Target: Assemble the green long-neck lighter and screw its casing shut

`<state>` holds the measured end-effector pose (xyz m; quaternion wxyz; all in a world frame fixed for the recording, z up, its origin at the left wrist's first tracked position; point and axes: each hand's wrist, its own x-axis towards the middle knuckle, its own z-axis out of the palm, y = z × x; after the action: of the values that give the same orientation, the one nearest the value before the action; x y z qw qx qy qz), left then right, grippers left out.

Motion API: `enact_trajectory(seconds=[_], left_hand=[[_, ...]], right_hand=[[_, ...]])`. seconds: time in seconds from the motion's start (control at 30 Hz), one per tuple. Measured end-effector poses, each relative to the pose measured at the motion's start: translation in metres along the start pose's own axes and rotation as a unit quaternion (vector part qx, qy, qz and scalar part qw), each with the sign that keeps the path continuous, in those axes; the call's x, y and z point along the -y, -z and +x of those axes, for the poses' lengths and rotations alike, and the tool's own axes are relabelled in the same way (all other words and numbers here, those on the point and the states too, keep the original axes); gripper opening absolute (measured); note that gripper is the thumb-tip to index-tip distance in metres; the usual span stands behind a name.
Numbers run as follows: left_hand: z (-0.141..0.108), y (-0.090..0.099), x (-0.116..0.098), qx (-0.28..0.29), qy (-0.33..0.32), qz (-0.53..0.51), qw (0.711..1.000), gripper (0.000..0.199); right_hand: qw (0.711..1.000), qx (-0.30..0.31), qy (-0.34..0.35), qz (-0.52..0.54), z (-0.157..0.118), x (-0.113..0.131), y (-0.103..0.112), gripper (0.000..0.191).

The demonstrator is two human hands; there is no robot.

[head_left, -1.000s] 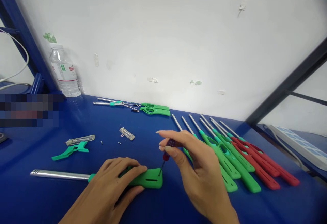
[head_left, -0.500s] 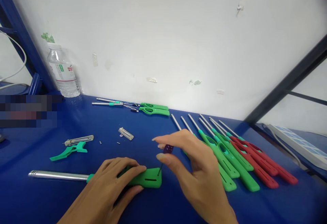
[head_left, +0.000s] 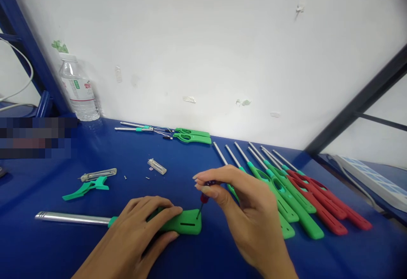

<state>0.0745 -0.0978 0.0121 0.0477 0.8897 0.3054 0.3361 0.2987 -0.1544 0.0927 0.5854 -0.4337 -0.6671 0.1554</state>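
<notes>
Right hand [head_left: 244, 211] re-pinches the small screwdriver [head_left: 203, 196], turning it again; left hand [head_left: 144, 224] keeps clamping the green lighter [head_left: 186, 221].

1 head view, close, looking forward and down

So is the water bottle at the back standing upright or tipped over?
Upright: the water bottle stands on its base on the blue table, cap at top.

We see a blue table [head_left: 47, 249] carrying a green lighter [head_left: 182, 221], a row of green and red lighters [head_left: 295, 198], two opened lighters [head_left: 178, 135], a water bottle [head_left: 78, 90], a green shell piece [head_left: 84, 188] and a clear tank [head_left: 157, 166].
</notes>
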Motion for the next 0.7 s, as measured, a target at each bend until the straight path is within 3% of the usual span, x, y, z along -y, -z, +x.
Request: enact_trajectory(seconds=[0.13, 0.33, 0.7], left_hand=[[-0.005, 0.001, 0.008, -0.012, -0.029, 0.003, 1.0, 0.03], [-0.009, 0.002, 0.012, 0.012, -0.023, 0.012, 1.0, 0.033], [0.011, 0.001, -0.012, 0.003, 0.021, 0.008, 1.0, 0.039]], right_hand=[[1.0, -0.01, -0.008, -0.007, -0.001, 0.0, 0.001, 0.019], [1.0, -0.018, -0.017, -0.016, -0.001, 0.0, 0.0, 0.017], [0.999, -0.041, 0.002, -0.023, 0.0, 0.001, -0.002, 0.017]])
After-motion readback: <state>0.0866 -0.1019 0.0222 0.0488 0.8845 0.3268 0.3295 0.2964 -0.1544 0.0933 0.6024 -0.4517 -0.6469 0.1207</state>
